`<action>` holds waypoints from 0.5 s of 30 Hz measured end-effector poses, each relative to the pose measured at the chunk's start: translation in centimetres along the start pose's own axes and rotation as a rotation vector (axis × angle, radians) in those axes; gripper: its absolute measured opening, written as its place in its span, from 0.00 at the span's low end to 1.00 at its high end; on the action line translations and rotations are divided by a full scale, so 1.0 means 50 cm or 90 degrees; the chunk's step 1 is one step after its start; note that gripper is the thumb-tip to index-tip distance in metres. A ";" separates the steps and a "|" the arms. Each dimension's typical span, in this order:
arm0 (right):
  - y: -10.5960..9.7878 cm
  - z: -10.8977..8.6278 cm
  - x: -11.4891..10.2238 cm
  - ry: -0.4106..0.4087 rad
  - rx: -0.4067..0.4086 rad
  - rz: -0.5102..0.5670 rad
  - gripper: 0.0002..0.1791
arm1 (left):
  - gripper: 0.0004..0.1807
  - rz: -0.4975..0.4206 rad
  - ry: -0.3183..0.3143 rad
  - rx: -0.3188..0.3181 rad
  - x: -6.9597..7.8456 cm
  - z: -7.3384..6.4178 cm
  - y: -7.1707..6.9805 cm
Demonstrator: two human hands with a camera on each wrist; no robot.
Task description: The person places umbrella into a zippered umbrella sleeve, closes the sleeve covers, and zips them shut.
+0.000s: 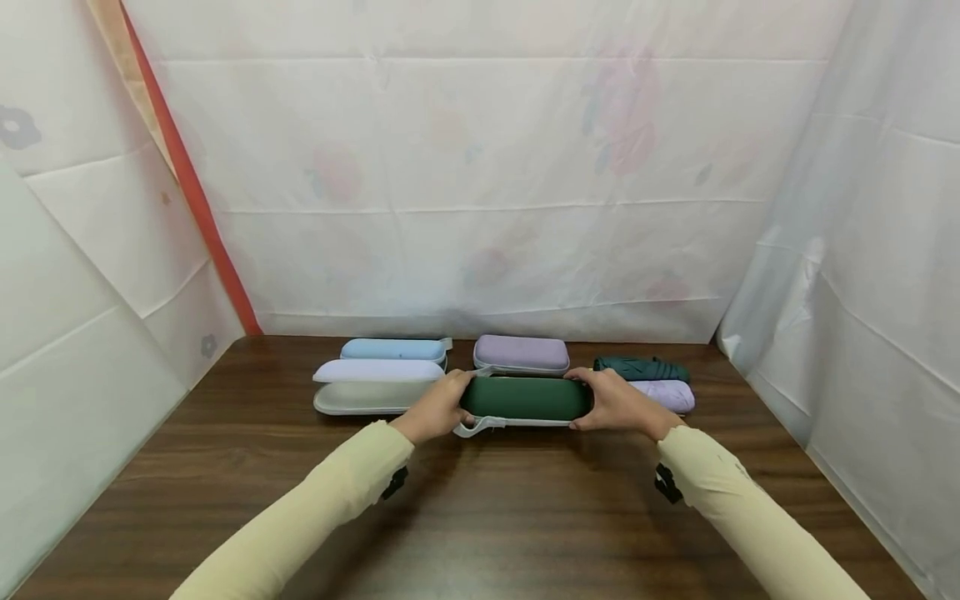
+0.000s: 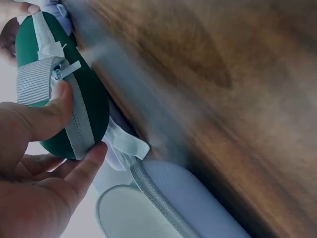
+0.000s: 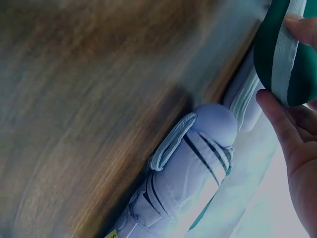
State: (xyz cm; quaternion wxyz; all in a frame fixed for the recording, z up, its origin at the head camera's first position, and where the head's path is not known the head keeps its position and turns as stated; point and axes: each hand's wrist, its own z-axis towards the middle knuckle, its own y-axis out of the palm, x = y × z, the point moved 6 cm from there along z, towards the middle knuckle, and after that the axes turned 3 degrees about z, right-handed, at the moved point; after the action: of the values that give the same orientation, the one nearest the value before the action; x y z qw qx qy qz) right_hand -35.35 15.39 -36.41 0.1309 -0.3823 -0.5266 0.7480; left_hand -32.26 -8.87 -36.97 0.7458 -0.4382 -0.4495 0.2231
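A dark green zip case [image 1: 525, 398] with a pale zip band lies lengthwise between my two hands. Its left end is gripped by my left hand [image 1: 438, 406], the thumb beside the zip pull [image 2: 58, 73] and the wide grey strap [image 2: 37, 82], other fingers around the far side. My right hand [image 1: 618, 402] grips the opposite end, thumb on the zip band and fingers behind. The case appears zipped closed. A lavender umbrella [image 3: 183, 173] with a wrist loop lies beyond my right hand. Left of my left hand is an open case [image 1: 367, 398] with a grey inside and pale lavender lid.
Behind the green case sits a purple zip case [image 1: 521, 353]. A light blue case [image 1: 393, 349] lies behind the open one. At the right, a dark green folded umbrella [image 1: 641, 368] lies behind the lavender one. White sheets [image 1: 480, 167] hang around the brown wooden table [image 1: 510, 517].
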 end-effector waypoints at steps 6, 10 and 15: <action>-0.007 0.020 0.021 0.017 0.008 0.010 0.41 | 0.36 0.021 -0.025 0.009 -0.008 0.030 0.004; -0.005 0.030 0.035 0.027 0.003 0.012 0.42 | 0.35 0.035 -0.053 0.003 -0.014 0.047 0.009; 0.002 0.038 0.049 0.045 -0.004 0.010 0.42 | 0.35 0.046 -0.086 -0.009 -0.023 0.062 0.016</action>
State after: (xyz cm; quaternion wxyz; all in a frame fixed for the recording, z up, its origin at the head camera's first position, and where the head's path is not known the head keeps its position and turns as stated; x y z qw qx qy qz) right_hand -38.35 15.50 -37.28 0.1420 -0.4130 -0.5209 0.7334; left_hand -35.45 -7.90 -37.53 0.7021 -0.4436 -0.4841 0.2755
